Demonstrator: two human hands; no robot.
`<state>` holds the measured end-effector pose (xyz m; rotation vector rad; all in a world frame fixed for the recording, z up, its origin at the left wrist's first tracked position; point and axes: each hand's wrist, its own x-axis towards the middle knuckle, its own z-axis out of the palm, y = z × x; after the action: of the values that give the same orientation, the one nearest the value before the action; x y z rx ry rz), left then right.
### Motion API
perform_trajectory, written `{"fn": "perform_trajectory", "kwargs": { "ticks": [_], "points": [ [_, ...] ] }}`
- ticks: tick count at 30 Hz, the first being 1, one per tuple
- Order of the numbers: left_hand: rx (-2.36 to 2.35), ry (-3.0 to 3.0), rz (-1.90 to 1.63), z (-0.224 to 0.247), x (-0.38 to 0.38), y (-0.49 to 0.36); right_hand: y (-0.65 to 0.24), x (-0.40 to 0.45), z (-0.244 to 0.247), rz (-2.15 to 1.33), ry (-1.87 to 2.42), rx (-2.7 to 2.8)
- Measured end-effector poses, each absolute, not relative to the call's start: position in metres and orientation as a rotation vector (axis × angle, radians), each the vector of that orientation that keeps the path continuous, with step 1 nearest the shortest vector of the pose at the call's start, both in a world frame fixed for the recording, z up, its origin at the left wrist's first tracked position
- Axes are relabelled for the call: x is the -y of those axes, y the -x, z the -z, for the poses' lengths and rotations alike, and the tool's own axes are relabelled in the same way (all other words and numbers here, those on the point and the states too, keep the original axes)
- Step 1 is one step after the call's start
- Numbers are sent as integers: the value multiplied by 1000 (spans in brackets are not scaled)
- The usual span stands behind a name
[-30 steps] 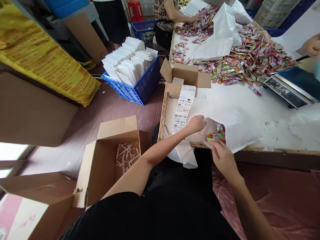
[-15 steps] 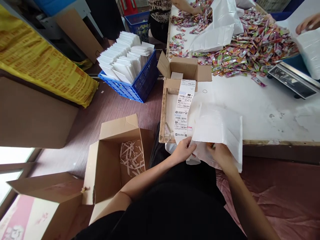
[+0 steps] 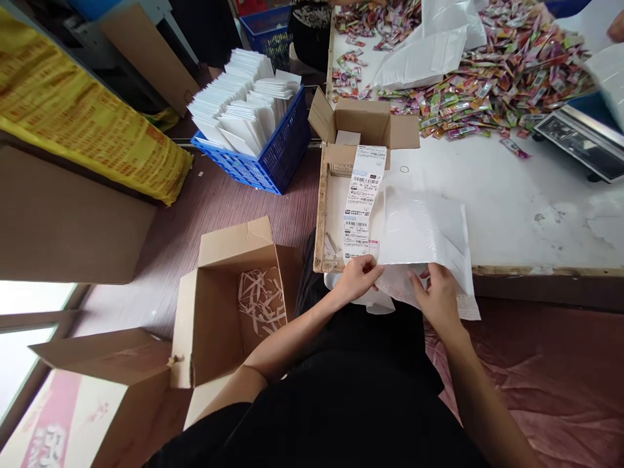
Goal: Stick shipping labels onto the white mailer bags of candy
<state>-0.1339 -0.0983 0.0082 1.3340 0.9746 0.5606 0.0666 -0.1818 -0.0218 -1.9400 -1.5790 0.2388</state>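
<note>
A white padded mailer [image 3: 424, 224] lies at the near table edge, its open mouth towards me and its flap hanging down. My left hand [image 3: 361, 276] is closed, pinching the left corner of the mouth between thumb and fingers. At the right part of the mouth, my right hand [image 3: 436, 296] has its fingertips curled over the upper edge, with the thumb apart and lower down. What lies inside the mailer is hidden. Beside the mailer runs a strip of printed shipping labels [image 3: 361, 201], draped from a small open carton [image 3: 365, 117].
Left of the table, a blue crate [image 3: 287, 143] holds white envelopes. An open cardboard box [image 3: 214, 318] with paper strips stands on the floor. Many small colourful packets [image 3: 511, 65] are heaped at the back, near a scale [image 3: 580, 143]. Another person's hand [image 3: 617, 29] shows at the right edge.
My right hand has drawn back from inside the mailer's mouth to its edge. The left hand keeps its hold on the corner. The view has shifted slightly.
</note>
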Motion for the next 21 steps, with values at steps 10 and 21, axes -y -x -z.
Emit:
{"fn": "perform_trajectory", "kwargs": {
  "ticks": [10, 21],
  "points": [
    [-874, -1111, -538, 5, 95, 127, -38, 169, -4, -662, 1645, 1482],
    [-886, -1069, -579, 6, 98, 129, -19, 175, -4, -846, 1531, 1639]
  ]
}}
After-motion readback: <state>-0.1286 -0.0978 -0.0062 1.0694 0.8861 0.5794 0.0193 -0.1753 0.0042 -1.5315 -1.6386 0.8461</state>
